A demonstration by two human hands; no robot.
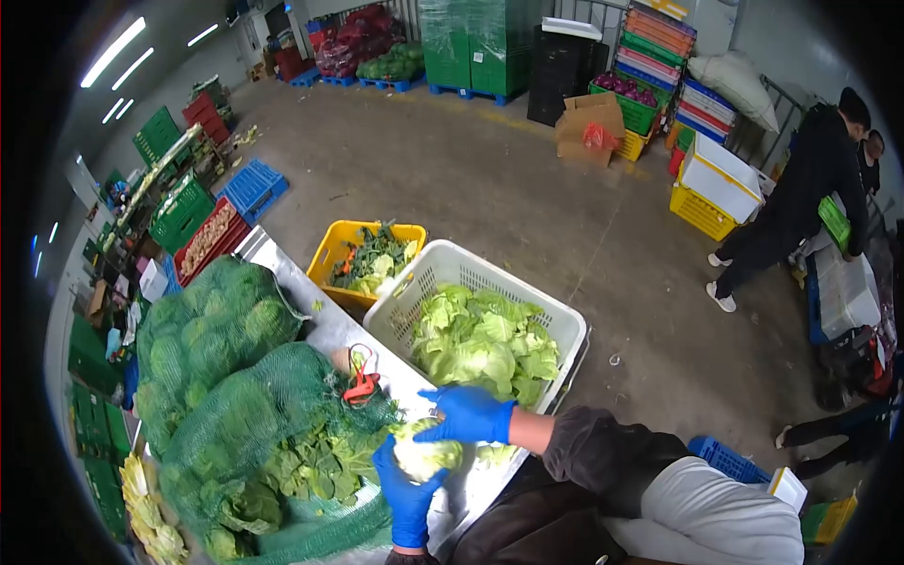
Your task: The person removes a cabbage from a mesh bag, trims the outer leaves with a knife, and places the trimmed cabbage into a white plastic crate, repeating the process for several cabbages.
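Observation:
A pale green cabbage point(424, 453) is held over the metal table point(331, 322) between my two blue-gloved hands. My left hand point(407, 490) wraps its near left side. My right hand point(466, 414) lies over its top and right side, the index finger stretched to the left. Green mesh sacks of cabbages point(221, 330) lie to the left, with loose green leaves point(330, 461) beside my left hand. Red-handled scissors point(362, 384) rest just beyond the hands. A white crate point(574, 330) holding leafy greens point(485, 339) stands at the table's far right side.
A yellow crate point(330, 250) with leaves stands beyond the table. A blue pallet point(252, 190) and a red crate point(221, 259) are at the far left. A person in dark clothes point(810, 169) bends over a white box point(847, 292) at the right.

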